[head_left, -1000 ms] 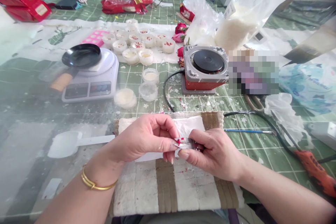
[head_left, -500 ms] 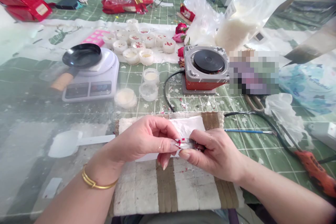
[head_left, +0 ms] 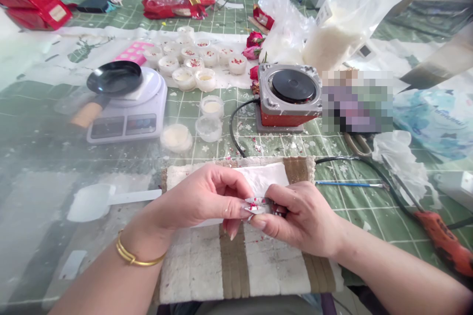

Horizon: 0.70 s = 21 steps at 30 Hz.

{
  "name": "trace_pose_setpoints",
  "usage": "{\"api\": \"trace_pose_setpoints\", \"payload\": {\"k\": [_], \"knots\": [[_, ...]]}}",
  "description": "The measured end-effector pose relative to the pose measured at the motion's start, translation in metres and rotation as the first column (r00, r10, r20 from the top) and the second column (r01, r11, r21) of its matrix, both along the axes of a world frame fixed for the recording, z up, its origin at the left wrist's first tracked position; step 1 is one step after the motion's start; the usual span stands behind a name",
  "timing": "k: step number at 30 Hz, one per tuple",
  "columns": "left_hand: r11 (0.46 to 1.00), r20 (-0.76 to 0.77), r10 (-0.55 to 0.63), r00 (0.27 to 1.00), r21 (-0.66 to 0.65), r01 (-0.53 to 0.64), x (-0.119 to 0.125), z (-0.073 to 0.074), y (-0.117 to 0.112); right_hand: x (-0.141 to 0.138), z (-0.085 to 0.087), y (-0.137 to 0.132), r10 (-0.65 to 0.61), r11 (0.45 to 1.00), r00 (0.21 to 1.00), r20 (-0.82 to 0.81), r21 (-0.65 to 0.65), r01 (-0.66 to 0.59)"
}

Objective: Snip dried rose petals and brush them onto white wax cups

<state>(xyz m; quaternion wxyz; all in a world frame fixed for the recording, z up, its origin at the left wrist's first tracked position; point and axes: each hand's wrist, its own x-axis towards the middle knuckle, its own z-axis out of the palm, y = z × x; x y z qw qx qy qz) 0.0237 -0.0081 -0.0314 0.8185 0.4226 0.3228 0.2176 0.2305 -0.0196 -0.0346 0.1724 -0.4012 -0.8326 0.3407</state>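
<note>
My right hand (head_left: 303, 219) is closed around a small grey metal tool (head_left: 261, 208) that looks like scissors, its two blade-like parts apart and flecked with red bits. At the tips of these parts, the thumb and fingers of my left hand (head_left: 216, 199) are pinched together; what lies between them is too small to make out. Both hands are above a striped towel (head_left: 199, 270) and a white paper sheet (head_left: 268, 177), part of which the hands hide. Tiny red crumbs are scattered on the towel.
Beyond the hands stand a hot plate (head_left: 293, 86) with a black cord, a white scale (head_left: 146, 125) bearing a small black pan (head_left: 114, 78), and several small cups (head_left: 194, 64) with red flecks. A blue brush (head_left: 349, 184) and an orange-handled tool (head_left: 443, 241) lie at right.
The two parts of the metal tool have spread apart, and the red bits show more between them. Both hands stay nearly in place.
</note>
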Motion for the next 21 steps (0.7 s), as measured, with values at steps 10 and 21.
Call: {"api": "trace_pose_setpoints", "payload": {"k": [10,21], "knots": [[0.999,0.008,-0.036,0.999,-0.005,0.036,-0.0017,0.0041,0.0015,0.0013,-0.0001,-0.0018,0.018,1.0,0.999,0.03,-0.015,-0.017],[0.999,-0.031,-0.05,0.998,-0.015,0.049,-0.0026,0.0009,0.0002,0.0,0.001,-0.0004,0.007,1.0,1.0,0.019,0.01,-0.007]]}}
